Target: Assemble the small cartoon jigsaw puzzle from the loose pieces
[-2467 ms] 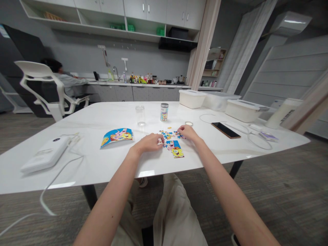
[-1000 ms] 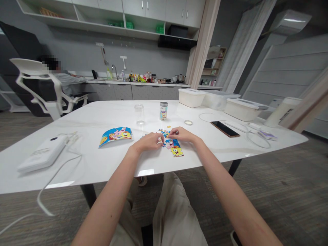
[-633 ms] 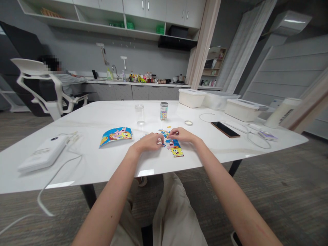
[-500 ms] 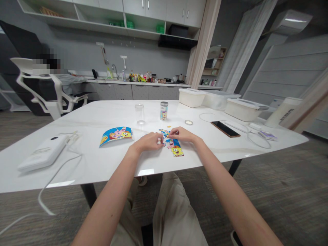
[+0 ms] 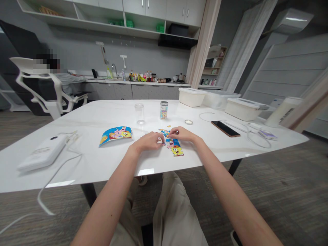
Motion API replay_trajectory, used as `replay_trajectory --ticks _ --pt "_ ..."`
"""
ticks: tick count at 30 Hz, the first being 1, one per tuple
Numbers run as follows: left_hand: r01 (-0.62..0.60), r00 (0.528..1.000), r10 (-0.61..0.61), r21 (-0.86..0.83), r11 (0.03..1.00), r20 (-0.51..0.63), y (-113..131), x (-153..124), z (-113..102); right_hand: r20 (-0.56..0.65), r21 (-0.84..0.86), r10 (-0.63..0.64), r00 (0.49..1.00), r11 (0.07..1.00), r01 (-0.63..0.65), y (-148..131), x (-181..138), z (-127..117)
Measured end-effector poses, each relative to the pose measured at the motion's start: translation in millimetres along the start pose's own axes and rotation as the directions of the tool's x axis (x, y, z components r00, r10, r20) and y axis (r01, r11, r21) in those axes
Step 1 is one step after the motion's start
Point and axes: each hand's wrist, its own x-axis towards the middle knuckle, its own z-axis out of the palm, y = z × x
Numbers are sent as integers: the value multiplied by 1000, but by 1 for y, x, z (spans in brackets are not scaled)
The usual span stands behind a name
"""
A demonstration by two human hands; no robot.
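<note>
Far left there's a white office chair (image 5: pixel 38 80) with a person (image 5: pixel 68 82) in a grey sleeve, arm out toward the counter (image 5: pixel 140 82). Then on the white table (image 5: pixel 107 164) there's a chunky white device (image 5: pixel 43 153) with a cable trailing off the edge. Right of that, a picture sheet (image 5: pixel 116 134), bowed rather than flat, blue with pink and yellow cartoon characters. Behind it stands a clear jar (image 5: pixel 139 114), upright.

Next, the left hand (image 5: pixel 150 140): palm down, fingers curled in, puzzle bits showing right at the fingertips. Can't tell if it's actually gripping 1. The loose puzzle pieces (image 5: pixel 164 131) are bunched between the 2 hands, with a jar with a printed label (image 5: pixel 164 111) and silver lid standing behind them. Just below the pile is the joined-up puzzle section (image 5: pixel 177 151), blue up top, yellow face at the bottom, near the table's front edge.

The right hand (image 5: pixel 182 134) has its fingertips bunched at the top of that section; no way to see if there's a piece in there.

Past it: a round lid (image 5: pixel 188 122) lying flat, a white bin (image 5: pixel 192 99), a see-through bin (image 5: pixel 221 99), a dark phone (image 5: pixel 225 128), another white bin (image 5: pixel 243 110) and a white tumbler (image 5: pixel 283 112).
</note>
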Motion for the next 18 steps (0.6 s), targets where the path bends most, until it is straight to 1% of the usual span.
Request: replay_trajectory --ticks 7,13,18 --pt "35 999 -35 2 999 19 2 0 -2 10 14 -22 1000 1000 22 3 0 0" --pt "13 999 -12 14 1000 -35 3 -1 -2 11 20 -15 1000 1000 15 4 1 0" --pt "4 1000 -3 44 999 -15 -1 0 0 16 8 -7 1000 1000 7 4 1 0"
